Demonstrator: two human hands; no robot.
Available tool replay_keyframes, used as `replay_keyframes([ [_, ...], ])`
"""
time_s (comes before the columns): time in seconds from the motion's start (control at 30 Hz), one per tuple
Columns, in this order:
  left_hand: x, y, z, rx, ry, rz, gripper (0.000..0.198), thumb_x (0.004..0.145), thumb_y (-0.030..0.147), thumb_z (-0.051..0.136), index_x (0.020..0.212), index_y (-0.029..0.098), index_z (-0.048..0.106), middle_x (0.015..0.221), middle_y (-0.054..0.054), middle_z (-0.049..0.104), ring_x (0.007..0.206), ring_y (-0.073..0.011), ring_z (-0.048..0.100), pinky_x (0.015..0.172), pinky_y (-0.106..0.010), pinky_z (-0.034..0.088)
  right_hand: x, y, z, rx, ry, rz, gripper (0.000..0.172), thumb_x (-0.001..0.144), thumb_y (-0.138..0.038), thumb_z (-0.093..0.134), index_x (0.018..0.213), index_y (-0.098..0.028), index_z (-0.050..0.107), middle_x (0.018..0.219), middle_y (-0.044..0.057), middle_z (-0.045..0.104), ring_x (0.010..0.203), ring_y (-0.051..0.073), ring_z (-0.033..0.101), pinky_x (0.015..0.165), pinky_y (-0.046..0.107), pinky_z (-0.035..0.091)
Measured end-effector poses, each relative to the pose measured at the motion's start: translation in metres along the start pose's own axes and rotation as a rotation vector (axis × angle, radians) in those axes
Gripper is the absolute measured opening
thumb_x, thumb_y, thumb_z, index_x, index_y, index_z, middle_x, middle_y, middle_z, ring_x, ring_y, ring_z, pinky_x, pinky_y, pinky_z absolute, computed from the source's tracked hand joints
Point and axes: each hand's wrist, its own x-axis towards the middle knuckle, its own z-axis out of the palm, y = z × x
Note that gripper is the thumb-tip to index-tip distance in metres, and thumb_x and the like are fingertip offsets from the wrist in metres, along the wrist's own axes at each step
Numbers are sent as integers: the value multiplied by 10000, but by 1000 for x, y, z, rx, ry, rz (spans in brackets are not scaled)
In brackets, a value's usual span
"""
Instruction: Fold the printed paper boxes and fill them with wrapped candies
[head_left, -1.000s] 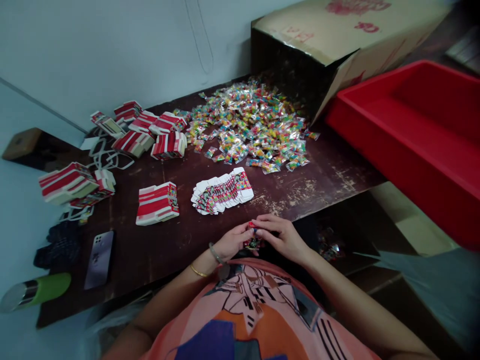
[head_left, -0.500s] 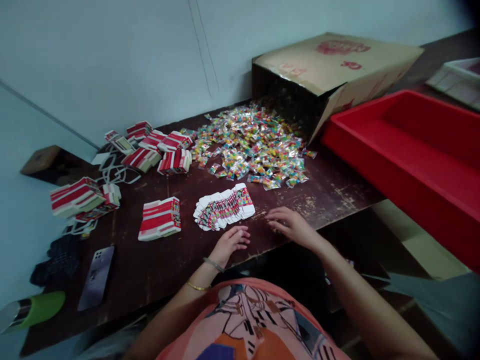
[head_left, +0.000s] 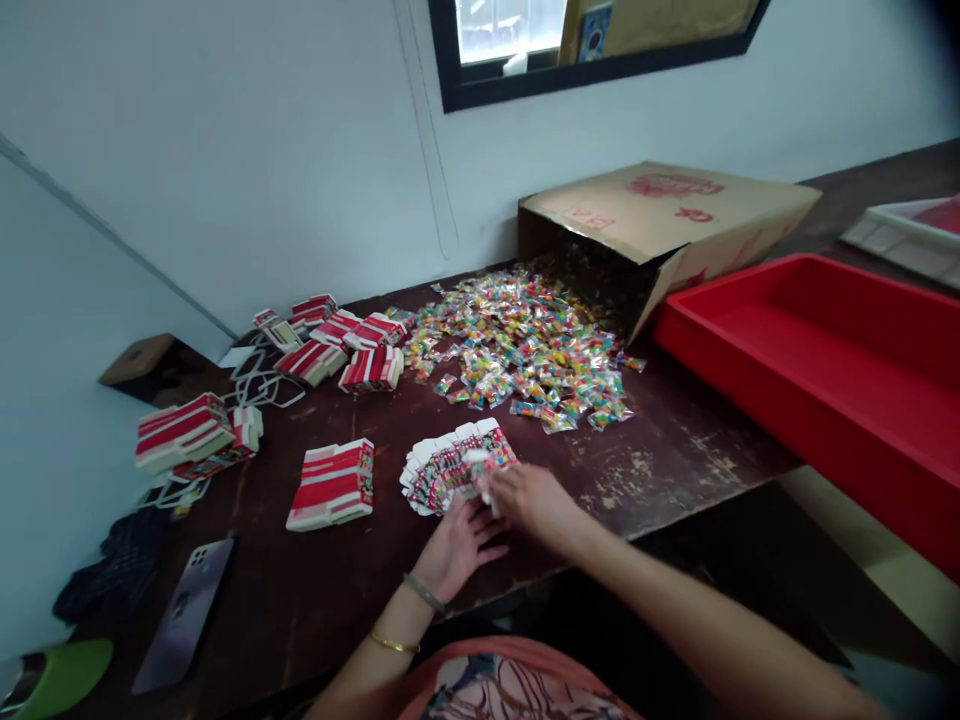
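A fanned row of flat printed cartons [head_left: 442,465], white-flapped with red and coloured print, lies on the dark table. At its right end my right hand [head_left: 532,505] is closed on one small carton [head_left: 478,468], which is blurred and partly hidden by the fingers. My left hand [head_left: 461,545] is just beside it, palm turned up, fingers spread and apart, close under the carton's lower end; I cannot tell whether it touches it. A stack of red-and-white cartons [head_left: 334,485] sits to the left. Beyond the fan lies a heap of small wrapped candies [head_left: 517,350].
A large cardboard box [head_left: 675,200] opens toward the candy heap. The red tray [head_left: 810,400] overhangs the table's right edge. More carton bundles [head_left: 184,430] with white straps [head_left: 259,375], a phone [head_left: 186,615], a dark cloth [head_left: 109,570] and a green object [head_left: 71,675] are left.
My right hand has moved left to the fan and taken hold of a carton. My left hand has turned palm up beside it. The view has tilted upward, bringing a window into sight.
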Motion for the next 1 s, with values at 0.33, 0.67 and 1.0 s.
replay_keyframes([
  [0.33, 1, -30, 27, 357, 6, -174, 166, 592, 181, 689, 736, 124, 626, 605, 0, 625, 573, -135, 572, 620, -276, 442, -71, -36, 12, 435, 458, 271, 326, 884, -197, 541, 1200, -270, 578, 1259, 88, 563, 1198, 267, 432, 992, 487, 383],
  [0.67, -13, -10, 41, 597, -346, -186, 282, 578, 254, 788, 769, 122, 628, 697, -6, 620, 627, -123, 541, 628, -248, 422, -65, -17, -26, 1156, -98, 148, 198, 825, -354, 647, 735, -177, 642, 1053, 47, 595, 964, 188, 570, 876, 327, 452],
  [1.0, -10, -49, 32, 720, 23, 128, 292, 639, 345, 758, 766, 109, 645, 643, 26, 554, 587, -101, 441, 572, -218, 370, -92, -36, -5, 1219, 168, 540, 288, 905, -413, 517, 765, -177, 607, 762, 4, 575, 736, 149, 522, 701, 247, 428],
])
